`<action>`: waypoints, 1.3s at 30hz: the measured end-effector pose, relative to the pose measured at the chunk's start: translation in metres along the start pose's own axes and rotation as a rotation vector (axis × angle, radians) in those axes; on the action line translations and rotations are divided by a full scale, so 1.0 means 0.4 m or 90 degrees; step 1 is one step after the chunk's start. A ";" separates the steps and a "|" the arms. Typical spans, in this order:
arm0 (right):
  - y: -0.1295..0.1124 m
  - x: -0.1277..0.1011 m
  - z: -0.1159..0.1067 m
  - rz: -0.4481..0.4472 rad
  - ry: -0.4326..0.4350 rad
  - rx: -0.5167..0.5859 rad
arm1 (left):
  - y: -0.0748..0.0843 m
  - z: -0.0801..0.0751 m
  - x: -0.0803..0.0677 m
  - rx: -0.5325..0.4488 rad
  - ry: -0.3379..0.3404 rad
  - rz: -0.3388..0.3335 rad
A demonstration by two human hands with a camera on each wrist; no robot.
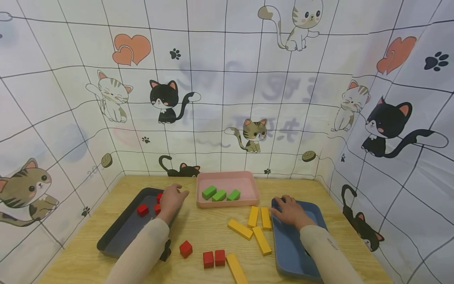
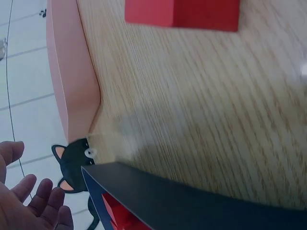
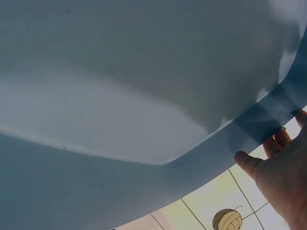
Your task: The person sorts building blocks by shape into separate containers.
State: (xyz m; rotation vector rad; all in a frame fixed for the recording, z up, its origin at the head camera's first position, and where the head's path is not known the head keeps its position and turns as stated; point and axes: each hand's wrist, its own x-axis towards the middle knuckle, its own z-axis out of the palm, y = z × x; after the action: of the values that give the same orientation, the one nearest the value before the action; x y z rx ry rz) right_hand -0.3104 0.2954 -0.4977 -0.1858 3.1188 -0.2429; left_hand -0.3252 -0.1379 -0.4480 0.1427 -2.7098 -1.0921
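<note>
My left hand (image 1: 173, 197) hovers over the far right corner of a dark tray (image 1: 122, 232), fingers relaxed and holding nothing; its fingers (image 2: 33, 201) show loose beside the tray rim (image 2: 192, 201). Red cubes (image 1: 142, 210) lie in that tray, close to the hand. My right hand (image 1: 285, 207) rests on the far left corner of a blue tray (image 1: 291, 252) with straight fingers. In the right wrist view the hand (image 3: 280, 167) lies at the tray's rim (image 3: 249, 129) and grips nothing. The blue tray's visible floor is bare.
A pink tray (image 1: 248, 185) at the back centre holds three green blocks (image 1: 219, 195). Several yellow bars (image 1: 240, 229) lie between the trays. Three red cubes (image 1: 208, 259) sit near the table's front edge. Cloth walls with cat prints enclose the table on three sides.
</note>
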 end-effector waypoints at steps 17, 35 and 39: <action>0.005 0.001 0.006 -0.008 0.009 0.003 | 0.038 0.031 -0.039 -0.003 -0.113 0.106; 0.009 0.006 0.009 0.003 0.005 0.001 | 0.047 0.033 -0.155 -0.068 -0.220 0.186; 0.009 0.003 0.007 0.001 0.002 0.008 | 0.035 0.035 -0.179 -0.076 -0.258 0.199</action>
State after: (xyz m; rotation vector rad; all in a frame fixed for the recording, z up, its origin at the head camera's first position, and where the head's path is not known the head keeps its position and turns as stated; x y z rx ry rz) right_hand -0.3122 0.2982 -0.5010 -0.1833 3.1201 -0.2635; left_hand -0.2590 -0.1062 -0.4599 -0.5597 -2.8536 -1.2913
